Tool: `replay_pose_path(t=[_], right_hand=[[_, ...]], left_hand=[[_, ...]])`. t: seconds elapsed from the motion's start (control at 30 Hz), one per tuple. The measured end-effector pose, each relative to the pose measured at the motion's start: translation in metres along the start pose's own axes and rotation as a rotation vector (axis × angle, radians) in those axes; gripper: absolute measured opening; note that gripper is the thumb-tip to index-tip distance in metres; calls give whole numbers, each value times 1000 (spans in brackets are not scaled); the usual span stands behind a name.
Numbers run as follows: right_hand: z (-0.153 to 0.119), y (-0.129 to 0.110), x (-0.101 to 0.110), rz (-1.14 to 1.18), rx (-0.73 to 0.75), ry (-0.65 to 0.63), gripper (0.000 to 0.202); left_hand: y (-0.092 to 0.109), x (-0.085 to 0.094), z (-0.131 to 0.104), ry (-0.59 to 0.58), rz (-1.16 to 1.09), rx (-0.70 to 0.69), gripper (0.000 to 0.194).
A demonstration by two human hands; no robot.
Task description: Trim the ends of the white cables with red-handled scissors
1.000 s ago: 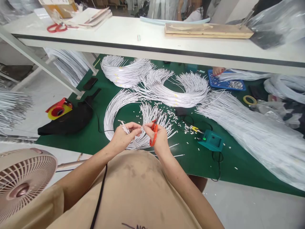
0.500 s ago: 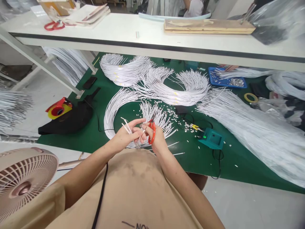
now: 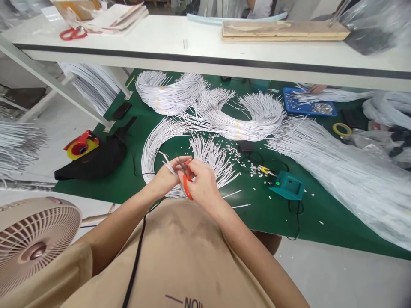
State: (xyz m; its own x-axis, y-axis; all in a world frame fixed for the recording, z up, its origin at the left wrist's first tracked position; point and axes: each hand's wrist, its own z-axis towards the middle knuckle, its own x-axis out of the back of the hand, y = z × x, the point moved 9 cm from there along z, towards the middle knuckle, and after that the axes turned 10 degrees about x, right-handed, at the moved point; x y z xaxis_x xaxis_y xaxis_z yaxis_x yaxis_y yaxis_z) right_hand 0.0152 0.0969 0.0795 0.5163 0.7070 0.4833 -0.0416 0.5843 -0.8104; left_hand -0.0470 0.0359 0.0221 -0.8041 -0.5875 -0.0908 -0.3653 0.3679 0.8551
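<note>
My right hand [image 3: 204,183] is closed around red-handled scissors [image 3: 186,188], whose blades point in toward the other hand and are mostly covered by fingers. My left hand [image 3: 167,179] pinches a few thin white wires [image 3: 167,160]; their short ends stick up past the thumb side. Both hands meet just above the front edge of the green table, and where the blades touch the wires is hidden. Beneath and beyond them lies a looped bundle of white wires [image 3: 148,156], its fanned ends [image 3: 213,160] to the right.
Further wire bundles [image 3: 239,124] lie behind. Small white bits [image 3: 236,154] are scattered near a teal device [image 3: 287,186] and yellow-handled tool [image 3: 263,170]. A co-worker's hand [image 3: 317,88] is by a blue tray [image 3: 290,102]. A shelf [image 3: 205,53] spans overhead; a fan [image 3: 37,250] stands left.
The scissors have swung from pointing away to pointing at my left hand, and my right hand has moved left against it. The left fingers have curled in around the wires.
</note>
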Motion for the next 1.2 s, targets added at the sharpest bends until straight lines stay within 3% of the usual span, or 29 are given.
replay_pose_path(t=[0.1, 0.17, 0.27, 0.4, 0.57, 0.73, 0.9, 1.2], right_hand=[[0, 9, -14, -95, -41, -140, 16], [-2, 17, -15, -55, -88, -158, 13], [-5, 30, -7, 66, -166, -53, 11], [-10, 42, 2, 193, -257, 80, 17], [-10, 43, 1, 212, -217, 30, 22], [-15, 55, 1, -155, -224, -135, 22], [-16, 50, -6, -427, -144, -287, 25], [-15, 43, -3, -582, -120, -329, 24]], left_hand=[[1, 0, -2, 15, 60, 30, 62], [0, 0, -3, -21, 66, 39, 62], [-6, 5, -4, -63, 73, 47, 53], [-6, 20, -4, 44, 21, -22, 39], [-1, 22, -6, 104, -15, -38, 28], [6, 22, -10, 141, 61, -45, 22], [10, 19, -11, 158, 114, -41, 21], [9, 20, -10, 147, 146, -33, 23]])
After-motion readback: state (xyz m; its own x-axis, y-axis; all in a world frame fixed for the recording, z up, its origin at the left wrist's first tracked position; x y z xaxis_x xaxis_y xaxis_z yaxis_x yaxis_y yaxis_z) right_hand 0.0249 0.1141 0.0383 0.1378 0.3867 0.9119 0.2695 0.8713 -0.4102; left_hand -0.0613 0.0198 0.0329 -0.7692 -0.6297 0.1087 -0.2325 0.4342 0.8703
